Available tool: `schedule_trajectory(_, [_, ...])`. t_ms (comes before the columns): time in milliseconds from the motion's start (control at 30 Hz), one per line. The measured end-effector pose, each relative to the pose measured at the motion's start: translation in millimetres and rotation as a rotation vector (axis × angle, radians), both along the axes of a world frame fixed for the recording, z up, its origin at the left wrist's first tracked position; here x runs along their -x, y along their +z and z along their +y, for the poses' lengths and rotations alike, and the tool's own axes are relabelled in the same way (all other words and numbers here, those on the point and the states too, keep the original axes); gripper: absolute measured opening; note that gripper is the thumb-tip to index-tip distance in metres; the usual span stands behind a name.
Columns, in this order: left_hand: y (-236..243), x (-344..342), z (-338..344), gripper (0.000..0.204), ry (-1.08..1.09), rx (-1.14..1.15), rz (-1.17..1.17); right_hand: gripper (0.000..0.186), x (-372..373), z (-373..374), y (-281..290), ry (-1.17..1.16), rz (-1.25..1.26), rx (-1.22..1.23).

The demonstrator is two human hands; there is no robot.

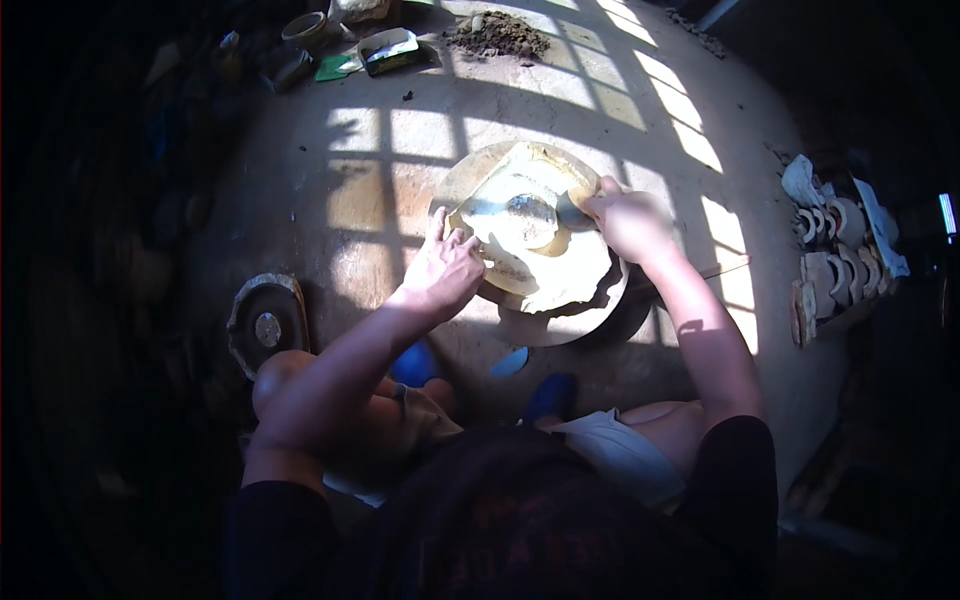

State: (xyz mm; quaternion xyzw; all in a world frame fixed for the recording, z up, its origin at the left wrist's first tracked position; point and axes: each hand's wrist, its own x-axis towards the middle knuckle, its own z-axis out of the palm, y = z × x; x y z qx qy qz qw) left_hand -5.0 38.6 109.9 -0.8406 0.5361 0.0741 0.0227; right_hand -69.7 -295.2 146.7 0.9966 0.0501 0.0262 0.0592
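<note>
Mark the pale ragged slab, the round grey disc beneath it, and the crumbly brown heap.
Pale ragged slab (pixel 548 270), head view, lower sunlit surface.
Round grey disc (pixel 568 329), head view, near rim.
Crumbly brown heap (pixel 497 37), head view, middle.

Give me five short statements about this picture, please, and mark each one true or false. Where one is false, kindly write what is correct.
1. The left hand is at the left edge of the pale piece. True.
2. The right hand is down beside the knee. False: it is at the right side of the pale piece.
3. The pale piece lies on a round board. True.
4. The shoes are red. False: they are blue.
5. A dark pile of dirt lies on the floor, beyond the board. True.
</note>
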Motion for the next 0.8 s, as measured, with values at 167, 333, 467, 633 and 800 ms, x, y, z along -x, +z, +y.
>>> schedule_trajectory(167, [4.4,-17.2,6.9,0.023,0.031,0.089,-0.009,0.023,-20.7,21.3,27.9,-0.056,-0.494,-0.099])
schedule_trajectory(333, [-3.1,-25.3,7.2,0.022,0.007,0.056,-0.015,0.026,-41.1,17.9,18.4,-0.127,0.08,0.019])
schedule_trajectory(467, [9.8,-24.4,-2.6,0.021,-0.014,-0.038,-0.045,0.024,-46.1,61.9,43.1,0.08,-0.378,-0.276])
schedule_trajectory(633, [74.0,-44.7,6.4,0.079,0.48,0.913,0.95,0.046,-44.7,120.6,74.2,0.381,-0.42,-0.703])
schedule_trajectory(800, [43.3,-54.0,20.4,0.054,0.578,1.209,1.61,0.053,-34.4,147.8,68.9,0.283,-0.333,-0.704])
